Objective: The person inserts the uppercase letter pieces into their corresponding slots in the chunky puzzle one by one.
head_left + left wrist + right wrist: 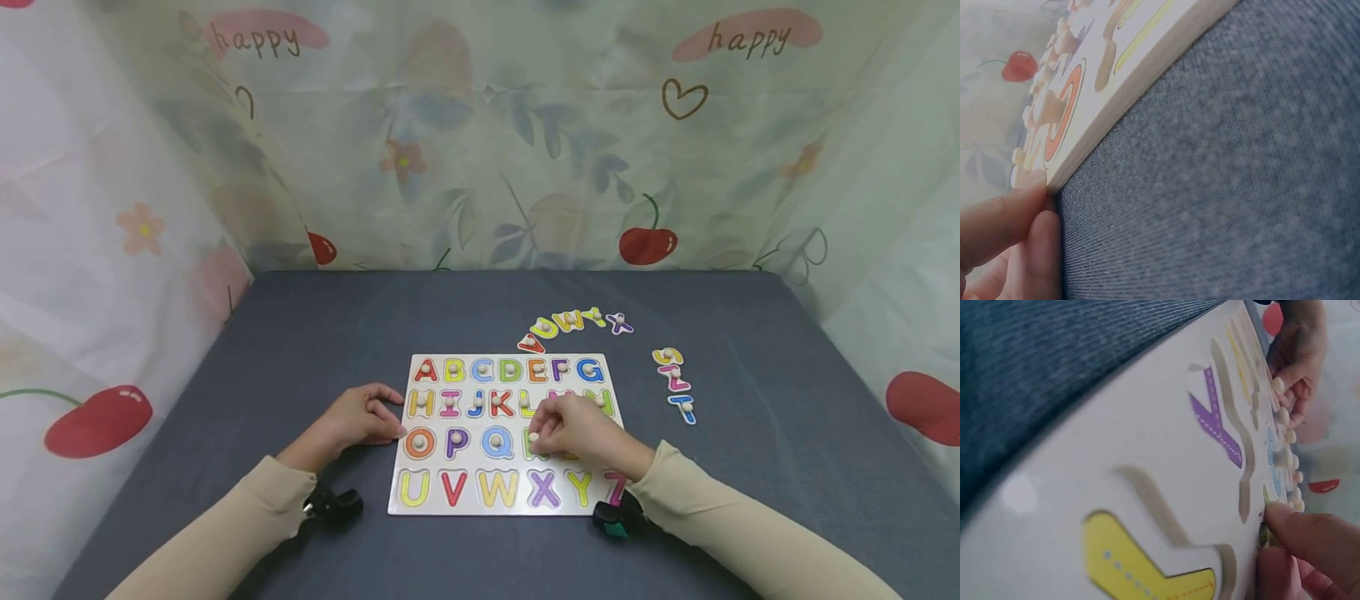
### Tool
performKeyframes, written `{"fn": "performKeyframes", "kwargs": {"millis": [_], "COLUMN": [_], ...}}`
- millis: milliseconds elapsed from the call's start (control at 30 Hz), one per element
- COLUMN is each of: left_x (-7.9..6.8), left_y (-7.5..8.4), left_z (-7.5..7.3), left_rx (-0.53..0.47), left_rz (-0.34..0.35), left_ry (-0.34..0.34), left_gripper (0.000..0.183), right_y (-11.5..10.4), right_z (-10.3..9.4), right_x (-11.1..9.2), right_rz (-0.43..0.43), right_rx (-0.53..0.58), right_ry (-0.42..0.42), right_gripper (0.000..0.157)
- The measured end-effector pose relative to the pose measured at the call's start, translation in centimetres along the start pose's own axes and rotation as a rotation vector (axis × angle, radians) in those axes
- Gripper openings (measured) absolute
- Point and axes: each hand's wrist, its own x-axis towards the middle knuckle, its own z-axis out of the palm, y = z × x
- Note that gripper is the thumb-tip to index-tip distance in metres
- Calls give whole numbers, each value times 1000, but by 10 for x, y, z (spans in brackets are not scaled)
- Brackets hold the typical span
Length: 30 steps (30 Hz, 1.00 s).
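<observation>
A white alphabet puzzle board [397,500] lies flat on the table. My right hand [573,429] pinches the knob of the green letter R piece [528,446] between thumb and finger, at the R place in the third row. In the right wrist view, the fingers [1310,540] cover most of that piece. At the board's left edge, my left hand [363,417] touches the side with thumb and fingers, near the orange O piece [419,443]. Knobbed letters A to Q sit in their places, some partly hidden behind the right hand.
Above the board lie loose letters V [531,343], U [545,327], W [568,321], Y [595,317] and X [619,323]. To its right are S [667,357], Z [675,378] and T [682,408]. The bottom row shows bare printed recesses, including a purple X recess [543,488].
</observation>
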Motion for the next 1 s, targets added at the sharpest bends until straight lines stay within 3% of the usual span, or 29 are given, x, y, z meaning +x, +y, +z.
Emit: {"fn": "performKeyframes", "kwargs": {"millis": [233,400,600,800,1000], "left_x": [1,0,0,0,0], "left_y": [-1,1,0,0,1], "left_z": [1,1,0,-1,0], "left_rx": [3,11,16,10,9], "left_rz": [-7,-13,-15,-14,-15], "left_ry": [4,9,8,5,2], "left_gripper": [49,49,49,49,50], "right_y": [2,6,16,23,39], "right_z": [-12,-42,-82,-112,-131], "right_x": [-2,-3,-2,12,32], "right_rz": [3,25,48,85,85], "right_rx": [41,150,240,244,247], "right_ry": [8,94,211,305,360], "right_gripper": [26,27,39,48,53]}}
